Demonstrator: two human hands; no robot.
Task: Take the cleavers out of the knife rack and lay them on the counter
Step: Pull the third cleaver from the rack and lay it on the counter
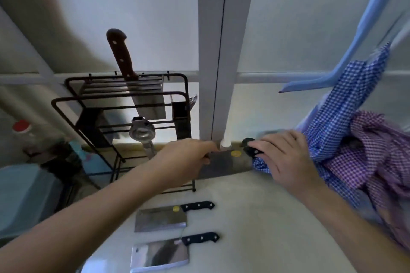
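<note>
A black wire knife rack (73, 104) stands at the back left of the counter. One brown-handled cleaver (121, 55) sticks up out of it. Two black-handled cleavers lie flat on the counter, one (162, 219) ahead of the other (159, 255). A third black-handled cleaver (226, 163) with a yellow sticker is held low over the counter beside the rack. My left hand (186, 157) pinches the far end of its blade. My right hand (281, 157) grips its handle.
Blue and purple checked cloths (355, 139) hang from a light blue hanger (346, 57) at the right, touching my right hand. A metal tool (142, 133) hangs on the rack front. A window frame post (221, 51) rises behind. Dim containers (26, 193) sit at left.
</note>
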